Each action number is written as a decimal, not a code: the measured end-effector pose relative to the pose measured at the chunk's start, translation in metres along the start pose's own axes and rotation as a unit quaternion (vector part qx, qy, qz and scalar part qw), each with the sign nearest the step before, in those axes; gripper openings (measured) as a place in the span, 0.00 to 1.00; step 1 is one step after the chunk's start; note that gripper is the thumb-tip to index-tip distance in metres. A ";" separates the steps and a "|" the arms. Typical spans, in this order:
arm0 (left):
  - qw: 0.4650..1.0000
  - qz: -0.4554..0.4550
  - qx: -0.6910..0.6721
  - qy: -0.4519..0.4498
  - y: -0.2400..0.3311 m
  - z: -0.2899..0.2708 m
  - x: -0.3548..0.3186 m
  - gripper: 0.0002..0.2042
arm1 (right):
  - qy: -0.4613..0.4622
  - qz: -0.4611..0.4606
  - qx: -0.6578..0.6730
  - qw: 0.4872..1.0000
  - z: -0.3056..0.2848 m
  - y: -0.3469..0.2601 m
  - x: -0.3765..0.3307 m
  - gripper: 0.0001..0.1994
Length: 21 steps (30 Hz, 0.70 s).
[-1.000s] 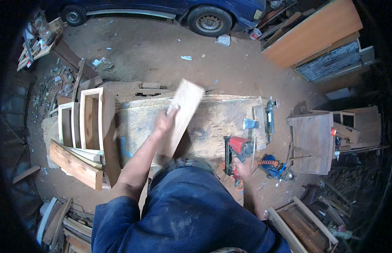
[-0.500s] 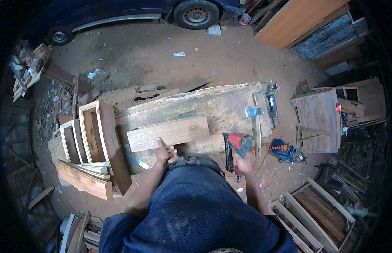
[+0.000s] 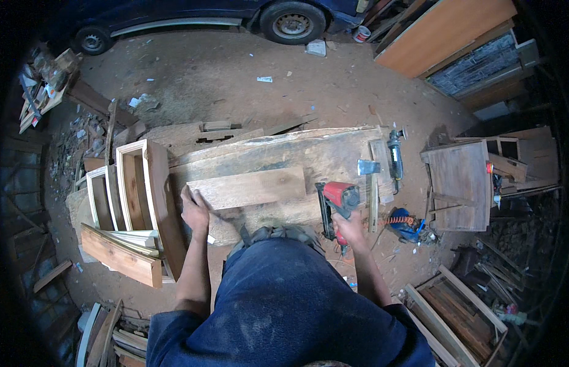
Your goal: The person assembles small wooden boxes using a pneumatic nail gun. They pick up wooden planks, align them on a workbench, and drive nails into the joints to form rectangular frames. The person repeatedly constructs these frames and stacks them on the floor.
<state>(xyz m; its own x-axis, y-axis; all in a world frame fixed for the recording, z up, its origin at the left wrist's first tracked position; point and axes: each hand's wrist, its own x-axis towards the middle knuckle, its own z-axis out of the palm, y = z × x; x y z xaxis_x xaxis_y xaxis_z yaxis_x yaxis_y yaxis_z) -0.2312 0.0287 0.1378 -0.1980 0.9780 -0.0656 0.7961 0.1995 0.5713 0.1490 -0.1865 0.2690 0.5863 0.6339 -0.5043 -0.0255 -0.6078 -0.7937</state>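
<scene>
Both hands are occupied: the left hand [image 3: 194,210] presses flat on the near-left end of the plank [image 3: 246,188], whose long axis runs left-right across the tabletop [image 3: 333,150]; the right hand [image 3: 350,230] grips the red nail gun [image 3: 337,205], just beyond the plank's right end.

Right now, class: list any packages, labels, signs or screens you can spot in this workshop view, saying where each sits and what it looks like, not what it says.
Crumpled white packet or wrapper: on the dirt floor near the car wheel, roughly square, white.
Small pale scrap, perhaps a label or card: on the dirt floor beyond the workbench, flat, whitish-blue.
No signs or screens visible.
</scene>
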 end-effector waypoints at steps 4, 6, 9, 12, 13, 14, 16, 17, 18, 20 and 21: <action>0.993 0.062 0.098 -0.009 -0.004 0.008 0.003 0.28 | -0.008 0.008 -0.029 1.000 0.001 -0.006 0.005 0.03; 0.976 0.124 0.179 0.006 0.026 0.012 -0.009 0.31 | -0.007 0.024 -0.033 0.999 0.000 0.003 0.010 0.03; 0.956 0.222 0.182 -0.062 0.029 0.031 -0.009 0.40 | -0.012 0.025 -0.025 0.999 -0.001 0.021 0.018 0.03; 0.919 0.299 0.156 -0.205 0.071 0.025 -0.011 0.44 | -0.005 0.046 -0.006 0.999 -0.003 0.019 0.015 0.03; 0.902 0.316 0.144 -0.258 0.091 0.021 -0.014 0.45 | -0.001 0.041 -0.010 0.999 -0.004 0.020 0.015 0.03; 0.881 0.357 0.139 -0.278 0.104 0.026 -0.019 0.47 | 0.000 0.035 -0.015 0.999 -0.004 0.022 0.015 0.04; 0.832 0.439 0.128 -0.316 0.125 0.037 -0.027 0.51 | 0.001 0.033 -0.016 0.999 -0.003 0.021 0.014 0.04; 0.824 0.448 0.149 -0.313 0.134 0.045 -0.030 0.52 | 0.001 0.035 -0.012 0.999 -0.003 0.016 0.012 0.04; 0.816 0.457 0.170 -0.311 0.141 0.053 -0.032 0.53 | 0.000 0.037 -0.008 0.999 -0.002 0.014 0.011 0.04; 0.804 0.460 0.197 -0.321 0.154 0.058 -0.026 0.54 | 0.010 0.034 -0.027 0.999 -0.004 0.022 0.013 0.04; 0.803 0.450 0.203 -0.333 0.158 0.059 -0.022 0.55 | 0.015 0.032 -0.036 0.999 -0.006 0.025 0.013 0.04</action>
<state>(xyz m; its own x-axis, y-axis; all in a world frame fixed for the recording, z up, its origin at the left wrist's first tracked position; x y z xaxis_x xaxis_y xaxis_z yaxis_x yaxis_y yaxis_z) -0.0673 0.0426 0.1818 0.8048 0.5258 -0.2756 0.5929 -0.7353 0.3284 0.1607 -0.1964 0.2441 0.6091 0.5786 -0.5424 -0.0057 -0.6807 -0.7326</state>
